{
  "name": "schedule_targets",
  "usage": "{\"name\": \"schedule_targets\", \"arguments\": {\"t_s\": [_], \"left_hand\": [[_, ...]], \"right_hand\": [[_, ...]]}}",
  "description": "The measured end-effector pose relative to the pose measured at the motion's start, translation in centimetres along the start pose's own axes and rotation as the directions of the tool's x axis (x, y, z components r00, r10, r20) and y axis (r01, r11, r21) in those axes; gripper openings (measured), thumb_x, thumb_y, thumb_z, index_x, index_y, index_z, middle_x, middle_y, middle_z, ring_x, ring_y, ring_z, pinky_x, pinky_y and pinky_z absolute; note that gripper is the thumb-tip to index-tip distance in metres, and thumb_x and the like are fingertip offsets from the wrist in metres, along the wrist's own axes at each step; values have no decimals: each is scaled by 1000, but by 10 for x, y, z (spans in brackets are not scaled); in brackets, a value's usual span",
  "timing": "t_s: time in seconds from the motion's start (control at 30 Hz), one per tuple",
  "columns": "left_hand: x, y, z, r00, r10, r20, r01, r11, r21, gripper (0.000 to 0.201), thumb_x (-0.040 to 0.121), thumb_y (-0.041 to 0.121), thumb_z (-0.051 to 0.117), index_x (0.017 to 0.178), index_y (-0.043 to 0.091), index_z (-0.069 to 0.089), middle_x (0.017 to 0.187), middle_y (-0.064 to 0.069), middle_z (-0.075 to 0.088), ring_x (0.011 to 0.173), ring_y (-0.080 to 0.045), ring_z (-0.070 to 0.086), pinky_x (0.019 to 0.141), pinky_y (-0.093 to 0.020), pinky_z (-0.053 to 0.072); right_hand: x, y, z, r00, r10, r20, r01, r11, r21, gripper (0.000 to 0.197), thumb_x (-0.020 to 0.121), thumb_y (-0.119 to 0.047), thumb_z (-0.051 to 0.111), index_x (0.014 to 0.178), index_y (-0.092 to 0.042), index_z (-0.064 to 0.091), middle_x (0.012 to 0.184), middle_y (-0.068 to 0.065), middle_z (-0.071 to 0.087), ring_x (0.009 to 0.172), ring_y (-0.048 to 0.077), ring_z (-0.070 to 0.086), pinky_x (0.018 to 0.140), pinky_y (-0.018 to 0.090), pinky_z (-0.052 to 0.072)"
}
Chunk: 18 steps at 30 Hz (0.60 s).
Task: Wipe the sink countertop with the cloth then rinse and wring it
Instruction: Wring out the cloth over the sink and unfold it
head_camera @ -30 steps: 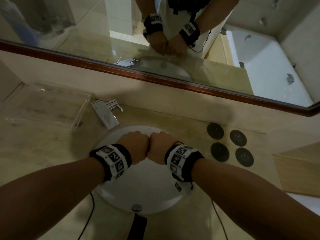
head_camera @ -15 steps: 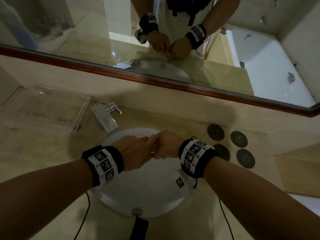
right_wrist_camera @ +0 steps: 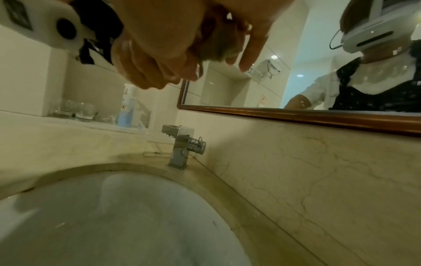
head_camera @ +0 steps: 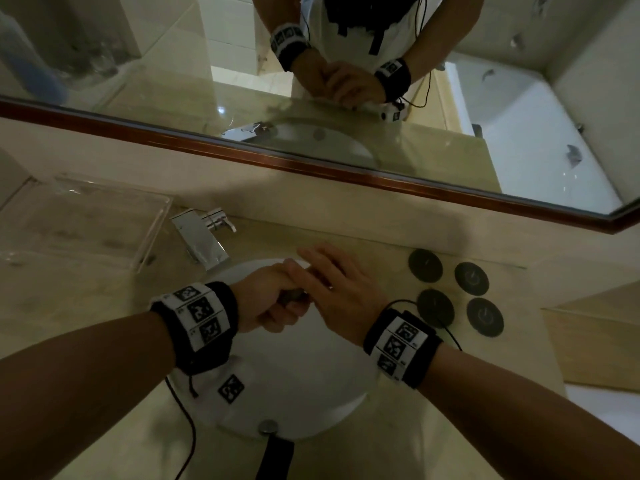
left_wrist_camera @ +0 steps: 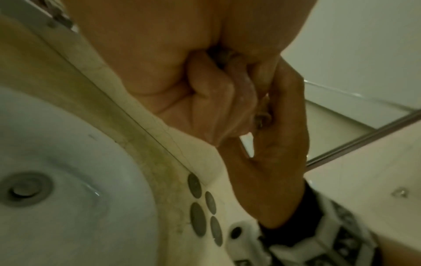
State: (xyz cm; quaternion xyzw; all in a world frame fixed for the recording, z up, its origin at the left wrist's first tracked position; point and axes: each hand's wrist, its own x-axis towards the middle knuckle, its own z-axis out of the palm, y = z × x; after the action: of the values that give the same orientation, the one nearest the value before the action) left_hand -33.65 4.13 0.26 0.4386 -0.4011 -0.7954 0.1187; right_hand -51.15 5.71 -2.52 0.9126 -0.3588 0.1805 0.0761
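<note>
Over the white sink basin [head_camera: 304, 375] my left hand [head_camera: 273, 299] grips a small wadded dark cloth [head_camera: 292, 296], most of it hidden inside the fist. My right hand [head_camera: 332, 289] lies against the left with its fingers [head_camera: 318, 258] stretched straight, holding nothing. In the left wrist view the curled left hand [left_wrist_camera: 216, 111] squeezes wet cloth [left_wrist_camera: 262, 117] with the right hand [left_wrist_camera: 273, 171] beside it. From the right wrist, greyish cloth [right_wrist_camera: 218, 46] shows between the left fist [right_wrist_camera: 145, 64] and the right hand's straight fingers [right_wrist_camera: 252, 45]. The beige marble countertop [head_camera: 86, 306] surrounds the basin.
A square chrome faucet [head_camera: 201, 240] stands at the basin's back left, no water running. A clear acrylic tray [head_camera: 79, 220] sits to the left. Several black round coasters [head_camera: 450, 292] lie on the right. A wood-framed mirror [head_camera: 381, 150] runs along the back wall. Glasses [right_wrist_camera: 75, 109] stand far left.
Both hands were fists pressed together on the cloth over the basin. The right hand has since let go and spread its fingers; the left still holds the cloth.
</note>
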Motion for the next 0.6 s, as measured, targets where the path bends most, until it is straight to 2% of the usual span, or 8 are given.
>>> {"name": "schedule_targets", "arguments": {"t_s": [0.1, 0.2, 0.23, 0.3, 0.37, 0.43, 0.53, 0.6], "left_hand": [[-4, 4, 3, 996, 7, 90, -3, 999, -42, 26, 88, 22, 52, 64, 15, 45, 55, -1, 32, 41, -8, 19, 44, -20, 9], [-5, 11, 14, 997, 68, 22, -71, 923, 378, 34, 71, 1, 62, 54, 14, 36, 49, -1, 32, 37, -11, 26, 40, -21, 20], [-3, 12, 17, 994, 91, -57, -41, 810, 585, 42, 74, 3, 67, 52, 15, 34, 47, 0, 35, 38, -12, 30, 41, -22, 26], [7, 7, 16, 969, 175, -175, 56, 531, 845, 46, 78, 14, 70, 50, 14, 33, 49, 1, 39, 45, -15, 38, 49, -26, 35], [14, 2, 11, 942, 262, -211, 145, 252, 957, 37, 82, 23, 62, 54, 17, 39, 63, -4, 55, 58, -20, 49, 60, -29, 46], [14, 3, 5, 936, 297, -186, 214, -62, 975, 19, 89, 25, 51, 71, 17, 52, 90, -9, 66, 73, -25, 55, 71, -35, 50], [8, 8, -4, 934, 332, -131, 238, -305, 922, 25, 95, 27, 46, 114, 14, 55, 93, -9, 68, 68, -27, 56, 59, -35, 42], [2, 9, -10, 933, 357, -45, 189, -381, 905, 25, 98, 29, 41, 114, 13, 51, 86, -8, 67, 59, -26, 49, 56, -35, 41]], "right_hand": [[8, -1, -1, 989, -1, -148, 6, 999, 33, 30, 93, -3, 43, 122, -2, 49, 106, 18, 60, 82, 31, 57, 73, 37, 49], [17, 4, -6, 1000, 18, 6, -17, 999, -34, 7, 80, -6, 62, 85, -5, 56, 70, 11, 59, 56, 27, 53, 50, 33, 40], [23, 4, -12, 986, 64, 152, -61, 998, -23, 12, 77, -9, 66, 80, -6, 55, 65, 9, 56, 50, 26, 51, 46, 29, 36], [37, -1, -24, 854, 177, 488, -174, 983, -52, 10, 86, -18, 57, 81, -10, 53, 63, 5, 51, 50, 23, 48, 48, 28, 36], [48, -9, -27, 745, 249, 619, -245, 965, -94, 23, 93, -23, 44, 71, -16, 46, 60, -1, 40, 54, 19, 44, 52, 29, 35], [58, -17, -25, 638, 316, 702, -383, 921, -67, 33, 93, -29, 45, 62, -21, 39, 60, -2, 40, 58, 19, 46, 56, 31, 39], [63, -23, -14, 471, 344, 812, -734, 664, 145, 23, 87, -28, 58, 66, -22, 50, 67, 4, 55, 60, 21, 51, 58, 36, 46], [63, -28, -17, 429, 329, 841, -863, 423, 274, 26, 79, -13, 63, 57, -14, 48, 59, 8, 51, 53, 20, 46, 54, 34, 42]]}}
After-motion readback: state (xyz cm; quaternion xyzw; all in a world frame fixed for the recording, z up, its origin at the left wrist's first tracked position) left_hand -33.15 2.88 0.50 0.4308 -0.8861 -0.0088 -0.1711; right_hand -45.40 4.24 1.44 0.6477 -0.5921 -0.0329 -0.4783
